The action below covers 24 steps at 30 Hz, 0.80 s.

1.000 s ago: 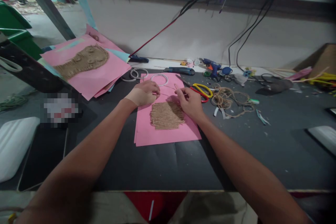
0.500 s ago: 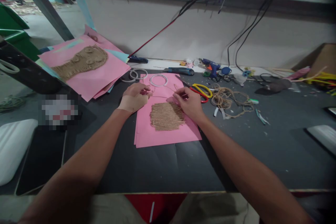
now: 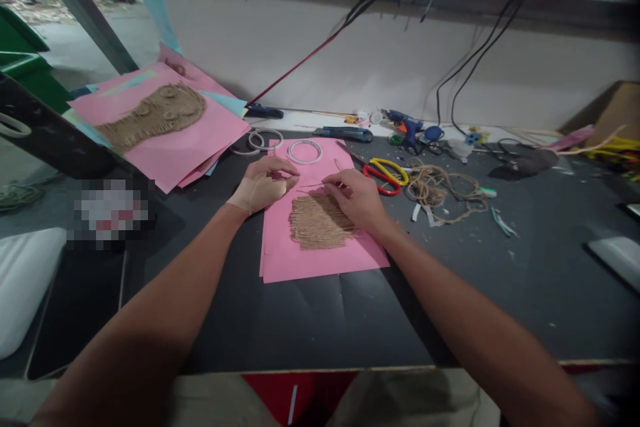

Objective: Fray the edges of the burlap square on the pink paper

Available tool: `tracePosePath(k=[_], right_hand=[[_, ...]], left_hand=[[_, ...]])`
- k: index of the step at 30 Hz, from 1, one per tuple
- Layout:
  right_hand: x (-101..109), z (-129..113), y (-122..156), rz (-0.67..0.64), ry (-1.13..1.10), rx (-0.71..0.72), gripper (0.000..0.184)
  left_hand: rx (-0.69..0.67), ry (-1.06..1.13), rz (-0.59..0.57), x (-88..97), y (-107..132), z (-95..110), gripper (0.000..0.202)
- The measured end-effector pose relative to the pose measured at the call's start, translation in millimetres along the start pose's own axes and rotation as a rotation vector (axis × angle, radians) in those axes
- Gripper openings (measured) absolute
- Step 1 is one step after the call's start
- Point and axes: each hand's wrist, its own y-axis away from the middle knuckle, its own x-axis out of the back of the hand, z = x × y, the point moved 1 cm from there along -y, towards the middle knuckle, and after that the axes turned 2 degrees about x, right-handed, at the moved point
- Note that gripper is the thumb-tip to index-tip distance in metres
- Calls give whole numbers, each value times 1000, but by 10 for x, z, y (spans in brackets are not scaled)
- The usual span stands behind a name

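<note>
A rectangular patch of brown twine (image 3: 320,221), laid in close rows, lies on a pink sheet (image 3: 325,270). Above its far edge, a short strand of twine (image 3: 312,185) stretches between my hands. My left hand (image 3: 265,185), with a pale covering over its back and wrist, is closed in a pinch at the strand's left end. At the other end, my right hand (image 3: 356,199) pinches the strand and covers the patch's upper right corner. Just beyond my hands a white ring (image 3: 305,143) rests on the sheet. Red-and-yellow-handled scissors (image 3: 387,175) lie beside my right hand.
A tangle of loose twine (image 3: 440,190) lies right of the scissors. A utility knife (image 3: 345,134) and a blue glue gun (image 3: 407,127) are along the back. Pink sheets (image 3: 185,153) bearing a twine shape are stacked at left. Cords (image 3: 320,53) hang across the wall.
My left hand has shifted slightly right, bringing its fingertips nearer my right hand, and the strand between them looks shorter. The whole view has moved a little.
</note>
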Motion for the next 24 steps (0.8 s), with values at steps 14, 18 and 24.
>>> tracePosePath(k=[14, 18, 24], right_hand=[[-37, 60, -3, -52, 2, 86, 12], [-44, 81, 0, -40, 18, 107, 12], [-50, 100, -1, -61, 43, 110, 13]], left_hand=[[-36, -99, -98, -79, -21, -51, 7], [-47, -133, -62, -104, -36, -106, 6], [-68, -124, -74, -101, -47, -136, 12]])
